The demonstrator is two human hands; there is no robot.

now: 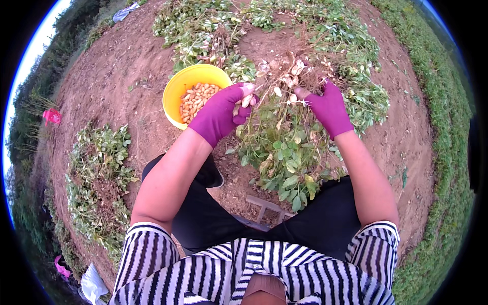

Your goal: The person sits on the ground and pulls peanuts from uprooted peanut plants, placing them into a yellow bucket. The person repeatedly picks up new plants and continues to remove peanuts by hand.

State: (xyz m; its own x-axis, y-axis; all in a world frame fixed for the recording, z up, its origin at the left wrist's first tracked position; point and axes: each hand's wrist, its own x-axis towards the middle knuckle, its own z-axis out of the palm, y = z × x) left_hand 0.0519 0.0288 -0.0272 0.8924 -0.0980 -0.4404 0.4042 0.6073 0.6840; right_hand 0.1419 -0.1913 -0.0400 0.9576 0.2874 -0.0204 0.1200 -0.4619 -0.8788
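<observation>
My left hand, in a purple glove with bare fingertips, is closed on a few pale peanut pods beside the bucket. My right hand, gloved the same way, grips an uprooted peanut plant near its roots. Its leafy stems hang down toward my knees, and pods cling among the brown roots at the top. Some fingers of the right hand are hidden behind the roots. Left of the plant stands a yellow bucket, its bottom covered with peanut pods.
Heaps of pulled peanut plants lie ahead, at right and at left. Under me is a low seat with a slatted frame. A pink object and a white bag lie far left. Green growth borders the soil at right.
</observation>
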